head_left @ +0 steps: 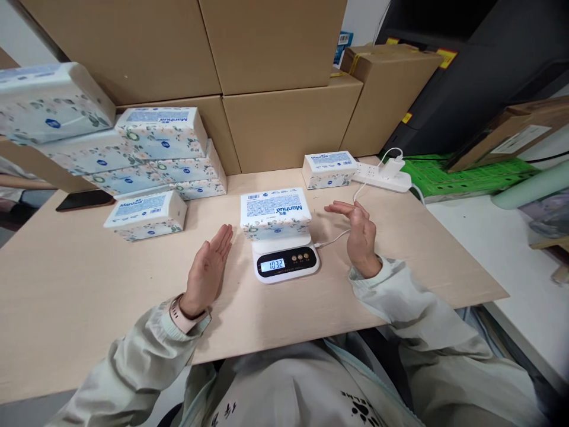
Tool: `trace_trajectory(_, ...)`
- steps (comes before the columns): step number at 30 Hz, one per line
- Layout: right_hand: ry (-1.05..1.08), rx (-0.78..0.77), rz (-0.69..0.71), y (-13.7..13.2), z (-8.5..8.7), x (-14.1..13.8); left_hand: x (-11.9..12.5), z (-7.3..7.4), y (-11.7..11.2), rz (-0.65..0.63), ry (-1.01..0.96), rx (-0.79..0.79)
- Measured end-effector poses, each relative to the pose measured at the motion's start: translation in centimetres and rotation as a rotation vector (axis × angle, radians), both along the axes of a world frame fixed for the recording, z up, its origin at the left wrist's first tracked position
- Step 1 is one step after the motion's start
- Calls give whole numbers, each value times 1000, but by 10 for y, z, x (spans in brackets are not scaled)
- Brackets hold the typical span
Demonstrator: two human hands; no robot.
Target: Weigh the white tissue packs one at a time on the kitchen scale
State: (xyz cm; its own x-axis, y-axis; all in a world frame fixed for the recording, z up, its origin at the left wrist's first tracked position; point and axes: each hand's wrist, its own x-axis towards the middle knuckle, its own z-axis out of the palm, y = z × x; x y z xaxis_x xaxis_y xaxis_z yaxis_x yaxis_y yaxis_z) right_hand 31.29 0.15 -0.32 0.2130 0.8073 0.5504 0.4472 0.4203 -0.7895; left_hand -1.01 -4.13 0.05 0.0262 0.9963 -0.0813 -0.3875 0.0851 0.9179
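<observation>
A white tissue pack (275,212) with blue print lies on a small white kitchen scale (287,261) whose display reads 103.2. My left hand (208,271) hovers just left of the scale, palm facing the pack, fingers stretched out and empty. To the right of the scale, my right hand (358,234) is also open and empty, its fingers extended toward the pack without touching it. A white cable (338,237) runs from the scale under my right hand.
Several tissue packs (151,154) are stacked at the back left, one (145,214) lying in front of them, another (329,169) at the back right beside a white power strip (384,177). Cardboard boxes (284,112) line the back. A dark phone (84,200) lies far left.
</observation>
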Motion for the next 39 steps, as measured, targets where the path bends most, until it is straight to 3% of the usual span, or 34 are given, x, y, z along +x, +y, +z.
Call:
trace_trajectory(14,-41,13,3,-2,-1,-1,2,3,-2,-5,23,9)
trace_trajectory(26,-66,-35,89,-8,3,-6,4,8,-6,-44,124,10)
trace_trajectory(33,-123,-191,211,-7,6,-19,7,7,4,-60,171,33)
trace_trajectory(36,-121,-262,319,-8,11,-31,13,14,11,-104,171,67)
trace_trajectory(39,-76,-331,381,-7,16,-38,26,32,20,-214,168,122)
